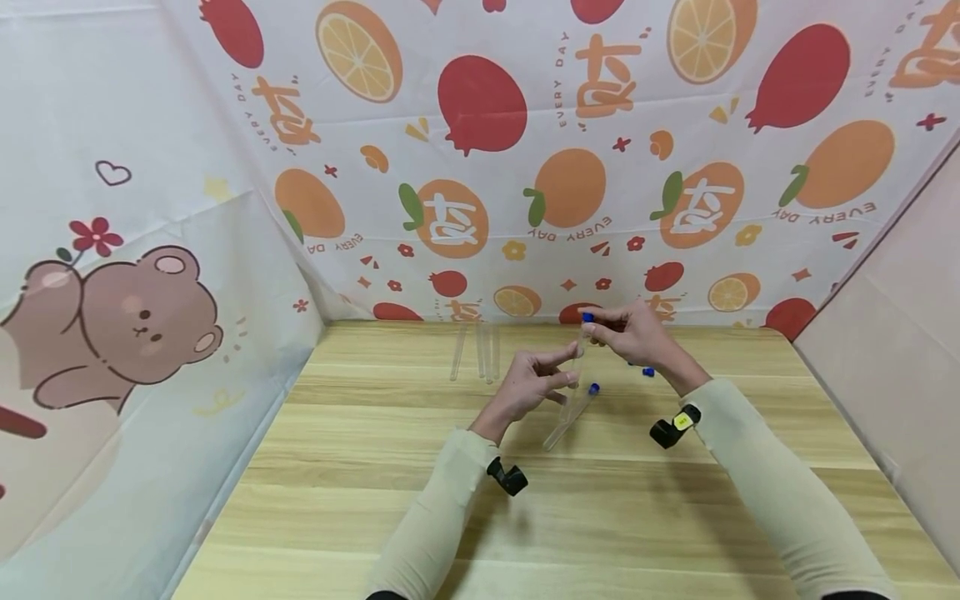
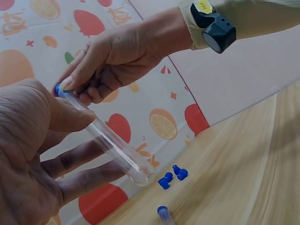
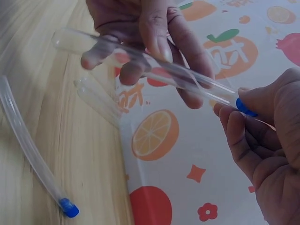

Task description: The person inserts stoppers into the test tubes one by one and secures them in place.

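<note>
Left grip pinches a clear tube above the table; right grip pinches a blue cap at the tube's upper end. Below the clear tube lies a capped tube; loose caps sit to the clear tube's right.

Hands close together, in pinch grips

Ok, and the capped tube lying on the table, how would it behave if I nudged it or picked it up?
The capped tube would probably roll if nudged, since its body looks round. It seems likely to be light, being slim and clear. It may well be stiff: the similar tube in the left hand looks straight.
</note>
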Motion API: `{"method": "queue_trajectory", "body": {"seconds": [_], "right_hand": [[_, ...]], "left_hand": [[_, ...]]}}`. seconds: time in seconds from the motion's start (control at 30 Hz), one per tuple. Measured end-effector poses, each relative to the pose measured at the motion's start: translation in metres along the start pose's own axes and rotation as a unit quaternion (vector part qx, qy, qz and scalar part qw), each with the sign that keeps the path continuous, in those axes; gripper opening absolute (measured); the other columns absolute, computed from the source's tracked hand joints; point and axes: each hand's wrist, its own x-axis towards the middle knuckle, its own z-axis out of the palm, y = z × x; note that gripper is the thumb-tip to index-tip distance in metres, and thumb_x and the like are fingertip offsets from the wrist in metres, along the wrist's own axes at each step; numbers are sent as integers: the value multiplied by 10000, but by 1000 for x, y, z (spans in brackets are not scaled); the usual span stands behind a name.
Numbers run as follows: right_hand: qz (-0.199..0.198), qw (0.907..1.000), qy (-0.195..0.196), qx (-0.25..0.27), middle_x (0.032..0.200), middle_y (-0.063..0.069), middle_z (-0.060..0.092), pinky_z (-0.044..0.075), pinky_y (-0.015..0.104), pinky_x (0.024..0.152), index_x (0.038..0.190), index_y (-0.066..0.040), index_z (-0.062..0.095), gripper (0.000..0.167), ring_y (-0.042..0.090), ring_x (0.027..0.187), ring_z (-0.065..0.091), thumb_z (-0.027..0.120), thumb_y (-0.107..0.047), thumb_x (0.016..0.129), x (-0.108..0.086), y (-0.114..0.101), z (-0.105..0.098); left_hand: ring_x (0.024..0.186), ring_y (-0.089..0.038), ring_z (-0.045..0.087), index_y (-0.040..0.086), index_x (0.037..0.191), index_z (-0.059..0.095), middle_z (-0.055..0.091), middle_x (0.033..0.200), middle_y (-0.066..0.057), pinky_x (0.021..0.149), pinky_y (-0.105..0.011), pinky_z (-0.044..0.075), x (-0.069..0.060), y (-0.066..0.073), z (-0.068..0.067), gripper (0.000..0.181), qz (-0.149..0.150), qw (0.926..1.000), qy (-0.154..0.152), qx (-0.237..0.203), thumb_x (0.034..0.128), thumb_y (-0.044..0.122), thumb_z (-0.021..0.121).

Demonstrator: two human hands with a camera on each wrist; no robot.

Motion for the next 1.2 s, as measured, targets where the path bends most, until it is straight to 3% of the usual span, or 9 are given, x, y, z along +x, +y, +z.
{"method": "queue_trajectory", "body": {"seconds": [0.13,0.37,0.63,0.83,1.03,1.2], "right_hand": [[183,9997,-26,132,919,231,769,388,249,430,1278,-64,705,338,121,630,611,692,-223,980,1,-2,1],[229,9995,73,188,869,200,771,361,241,416,1254,-73,724,294,88,492,484,668,-200,995,1,0,2],[48,9993,166,319,929,208,760,503,225,550,1305,-39,683,327,86,697,633,626,-189,1020,1,2,1],[-70,9993,264,258,997,198,764,588,248,681,1324,-58,675,336,211,833,708,602,-213,1035,-2,5,0],[-4,9993,316,218,1063,173,765,574,233,679,1333,-85,669,341,161,870,707,607,-235,1033,-1,5,1],[3,9989,363,308,1063,203,760,564,235,640,1328,-62,664,331,98,837,699,599,-203,1036,1,7,3]], "left_hand": [[824,-61,686,87,1447,515,538,1507,-137,653,-307,639,-1,0,3,501,67,10000,49,-9,970,4,644],[818,-82,677,75,1461,480,489,1545,-124,680,-364,651,1,-3,7,526,205,9998,0,-82,968,-35,626],[841,-68,694,98,1489,478,510,1539,-133,681,-327,648,3,7,3,544,97,9995,-142,-250,978,-25,617],[860,-65,706,154,1505,504,561,1494,-153,677,-313,644,3,13,1,544,-31,9998,-152,-146,990,28,626],[891,-75,706,163,1485,529,604,1422,-197,703,-330,644,2,9,0,491,-1,9999,4,-101,1010,78,615],[871,-101,708,123,1434,561,620,1360,-218,743,-419,650,0,8,-1,426,-30,9999,156,-51,1013,97,614]]}}
